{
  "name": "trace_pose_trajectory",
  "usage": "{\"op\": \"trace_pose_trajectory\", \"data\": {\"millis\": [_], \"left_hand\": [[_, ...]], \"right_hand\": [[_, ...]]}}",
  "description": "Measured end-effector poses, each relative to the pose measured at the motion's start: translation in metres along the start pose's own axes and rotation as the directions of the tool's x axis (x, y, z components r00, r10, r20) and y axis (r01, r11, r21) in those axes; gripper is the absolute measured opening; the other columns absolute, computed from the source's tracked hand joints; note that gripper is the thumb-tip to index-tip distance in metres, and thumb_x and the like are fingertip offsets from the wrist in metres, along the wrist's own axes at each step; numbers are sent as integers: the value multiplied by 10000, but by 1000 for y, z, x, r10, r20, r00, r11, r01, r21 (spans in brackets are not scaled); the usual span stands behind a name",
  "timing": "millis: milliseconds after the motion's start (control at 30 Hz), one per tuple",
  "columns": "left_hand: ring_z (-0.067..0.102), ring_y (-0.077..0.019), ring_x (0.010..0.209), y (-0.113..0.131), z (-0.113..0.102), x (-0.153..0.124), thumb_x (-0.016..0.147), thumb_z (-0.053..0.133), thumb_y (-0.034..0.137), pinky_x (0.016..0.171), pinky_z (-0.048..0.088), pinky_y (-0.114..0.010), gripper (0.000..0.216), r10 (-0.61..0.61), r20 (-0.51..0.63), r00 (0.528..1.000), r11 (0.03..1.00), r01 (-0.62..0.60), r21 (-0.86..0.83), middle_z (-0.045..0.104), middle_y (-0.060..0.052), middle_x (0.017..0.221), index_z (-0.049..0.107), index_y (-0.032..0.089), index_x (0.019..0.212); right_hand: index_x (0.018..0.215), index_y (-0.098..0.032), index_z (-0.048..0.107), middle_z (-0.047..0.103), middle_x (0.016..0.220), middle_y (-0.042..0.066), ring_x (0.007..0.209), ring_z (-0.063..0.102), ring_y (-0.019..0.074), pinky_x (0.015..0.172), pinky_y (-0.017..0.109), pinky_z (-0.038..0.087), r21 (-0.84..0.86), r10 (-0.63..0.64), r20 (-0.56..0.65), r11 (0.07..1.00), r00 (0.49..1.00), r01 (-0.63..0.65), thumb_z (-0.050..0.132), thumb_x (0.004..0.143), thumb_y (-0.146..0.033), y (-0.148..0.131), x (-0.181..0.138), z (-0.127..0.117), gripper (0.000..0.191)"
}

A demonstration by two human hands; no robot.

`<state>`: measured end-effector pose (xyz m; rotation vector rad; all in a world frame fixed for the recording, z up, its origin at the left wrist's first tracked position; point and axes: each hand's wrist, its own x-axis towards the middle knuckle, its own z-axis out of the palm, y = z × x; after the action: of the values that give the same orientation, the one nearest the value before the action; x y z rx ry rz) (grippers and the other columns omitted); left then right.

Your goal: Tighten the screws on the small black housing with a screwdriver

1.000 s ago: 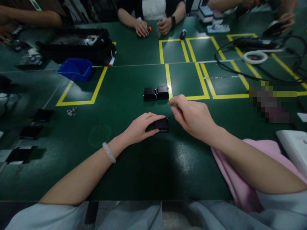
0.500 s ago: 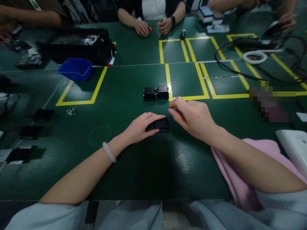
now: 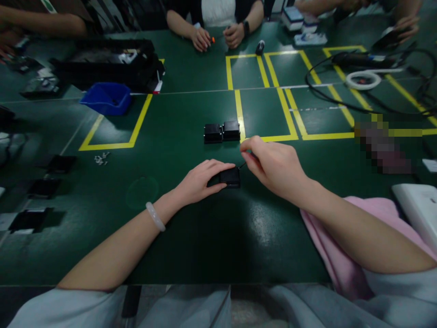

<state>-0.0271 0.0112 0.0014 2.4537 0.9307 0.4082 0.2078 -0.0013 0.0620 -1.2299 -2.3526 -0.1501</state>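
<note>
My left hand (image 3: pixel 200 181) lies over a small black box (image 3: pixel 230 177) on the green table (image 3: pixel 191 237), fingers curled round its left side and pressing it down. My right hand (image 3: pixel 273 165) is pinched on a thin dark tool (image 3: pixel 243 165) whose tip meets the box's upper right corner. Two more black boxes (image 3: pixel 221 131) sit side by side a little beyond, next to a yellow tape line.
A blue bin (image 3: pixel 106 98) and a black tray (image 3: pixel 112 61) stand far left. Small screws (image 3: pixel 101 158) and flat black parts (image 3: pixel 43 187) lie at the left. Cables and a white ring (image 3: pixel 363 80) are far right. Another person's hands (image 3: pixel 218 37) work opposite. Pink cloth (image 3: pixel 358 237) lies under my right arm.
My right hand dipped slightly toward the box, then lifted back a little, still pinching the tool. The left hand has stayed on the box.
</note>
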Motion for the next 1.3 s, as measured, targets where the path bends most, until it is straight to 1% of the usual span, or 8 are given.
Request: {"op": "trace_pose_trajectory", "data": {"millis": [100,267,433,600,767,967,1133,1300], "left_hand": [[524,-233,1191,0,0,0,959,561,293,1007,453,-393,472,-6,0,1000,1000,6,0,549,-79,1301,445,247,1414],[523,-235,1196,-1,0,0,954,568,303,1016,448,-391,493,-11,0,1000,1000,11,11,545,-74,1313,433,253,1425],[524,-230,1189,-1,0,0,958,562,294,1012,448,-385,482,-6,1,1000,1000,6,7,553,-75,1293,437,248,1422],[526,-230,1187,-2,1,-1,956,573,296,1009,448,-387,507,6,-17,1000,1000,-5,23,545,-73,1311,417,261,1437],[521,-230,1190,-2,1,-1,961,562,297,1007,450,-388,487,-9,-1,1000,1000,9,-1,553,-70,1300,432,256,1428],[519,-245,1197,-1,0,-1,958,559,297,1008,453,-414,497,-7,1,1000,1000,7,-15,547,-83,1319,427,260,1436],[521,-235,1181,0,-1,0,957,565,278,991,459,-394,490,-23,17,1000,1000,23,-4,552,-78,1298,438,251,1429],[519,-235,1191,-1,0,0,956,565,290,1009,451,-402,490,-11,1,1000,1000,11,-2,548,-77,1311,434,253,1427]], "right_hand": [[1019,-162,578,716,852,32,713,651,136,627,257,352,29,-24,-11,999,1000,25,359,990,-257,0,0,0,241],[866,-173,598,671,685,13,615,617,145,592,278,319,-42,-23,-7,999,1000,23,341,1009,-369,0,0,-1,353],[1013,-153,578,711,831,30,687,637,128,619,256,345,45,-26,-35,999,999,28,345,993,-250,-1,0,0,254],[840,-177,581,635,642,4,589,574,133,588,277,294,-30,-17,-12,999,1000,16,324,1013,-398,0,-1,0,380],[971,-160,570,680,777,22,646,604,127,594,256,325,34,-8,-20,999,1000,8,353,995,-269,0,0,0,243],[867,-174,572,638,657,13,582,569,139,572,273,291,-55,37,5,998,999,-37,349,1000,-375,0,0,-1,328],[1006,-153,566,672,757,18,620,590,130,582,258,319,8,19,-25,1000,1000,-18,378,963,-230,-1,1,-1,208],[905,-164,581,656,700,18,613,587,140,583,267,305,-42,43,24,998,999,-42,370,992,-366,0,0,-2,304]]}}
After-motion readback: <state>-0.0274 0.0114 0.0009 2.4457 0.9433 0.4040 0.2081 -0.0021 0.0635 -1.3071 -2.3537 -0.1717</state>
